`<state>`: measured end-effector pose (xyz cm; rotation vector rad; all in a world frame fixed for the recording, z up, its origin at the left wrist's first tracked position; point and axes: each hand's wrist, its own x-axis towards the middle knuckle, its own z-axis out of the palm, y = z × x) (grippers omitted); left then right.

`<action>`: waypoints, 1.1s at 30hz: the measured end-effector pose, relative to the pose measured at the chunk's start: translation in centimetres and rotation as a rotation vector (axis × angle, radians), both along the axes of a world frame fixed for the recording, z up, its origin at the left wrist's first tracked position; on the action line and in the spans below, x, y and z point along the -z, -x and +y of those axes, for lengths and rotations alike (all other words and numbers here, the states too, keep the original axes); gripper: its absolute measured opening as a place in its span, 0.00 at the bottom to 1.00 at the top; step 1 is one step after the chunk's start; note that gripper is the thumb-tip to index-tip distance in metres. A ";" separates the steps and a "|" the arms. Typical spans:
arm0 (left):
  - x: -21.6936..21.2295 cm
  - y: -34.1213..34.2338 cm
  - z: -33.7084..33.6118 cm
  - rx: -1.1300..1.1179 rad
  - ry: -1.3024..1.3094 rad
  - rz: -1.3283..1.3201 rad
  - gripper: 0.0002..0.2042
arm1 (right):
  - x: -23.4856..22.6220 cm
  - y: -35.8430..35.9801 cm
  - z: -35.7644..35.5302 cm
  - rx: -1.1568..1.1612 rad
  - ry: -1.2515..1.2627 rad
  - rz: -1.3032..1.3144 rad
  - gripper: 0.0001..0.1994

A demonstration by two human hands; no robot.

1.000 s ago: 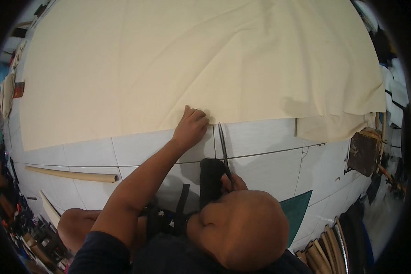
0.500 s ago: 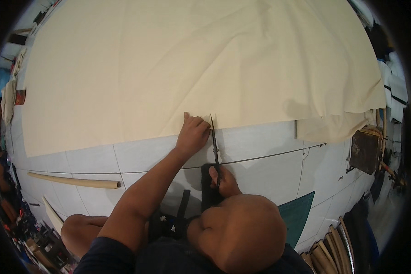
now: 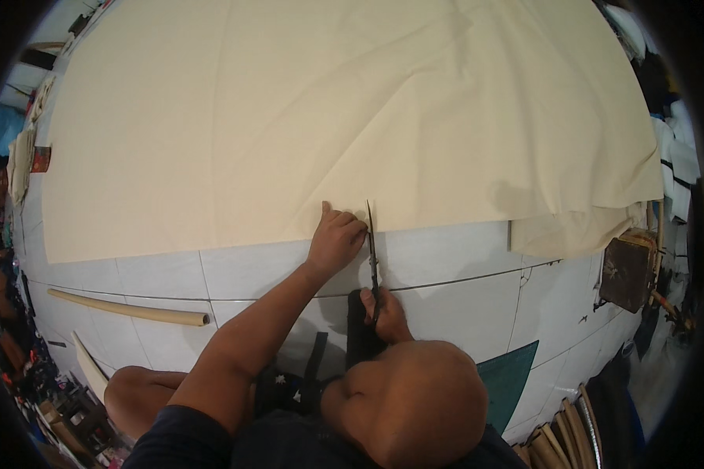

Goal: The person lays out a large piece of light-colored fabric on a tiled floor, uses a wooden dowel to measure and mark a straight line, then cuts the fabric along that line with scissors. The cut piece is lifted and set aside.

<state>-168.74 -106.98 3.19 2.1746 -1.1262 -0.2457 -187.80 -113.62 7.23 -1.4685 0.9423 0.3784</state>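
A wide sheet of cream cloth (image 3: 289, 117) lies spread over the tiled floor, with soft creases toward its right half. My left hand (image 3: 338, 238) is at its near edge, fingers curled and pinching the cloth there, thumb sticking up. Just right of it, my right hand (image 3: 386, 314) grips the handles of a pair of dark scissors (image 3: 374, 262). The scissors point away from me, and their blades reach over the cloth's edge close beside my left fingertips. Whether the blades are parted is hard to make out.
A tan cardboard tube (image 3: 133, 309) lies on the white tiles at the left. A green mat (image 3: 510, 383) rests right of my bent knee. Farther right stand a brown box-like object (image 3: 628, 273) and several rolls (image 3: 567, 434). A folded cloth end (image 3: 559, 234) bunches at the sheet's right edge.
The whole view has shifted slightly, so the cloth edge, hands and scissors sit a little lower and to the right. Both hands keep the same hold beside each other.
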 end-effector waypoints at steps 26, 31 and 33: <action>-0.5 -0.6 0.5 0.050 -0.056 0.122 0.05 | 0.4 -3.7 -1.2 0.060 -0.038 0.080 0.27; -1.3 -1.2 0.2 0.077 -0.111 0.147 0.05 | 5.0 -5.3 -2.2 0.080 0.128 -0.214 0.27; -1.9 -1.2 0.3 0.066 -0.145 0.191 0.05 | 4.4 -6.4 -2.4 0.133 -0.004 -0.144 0.27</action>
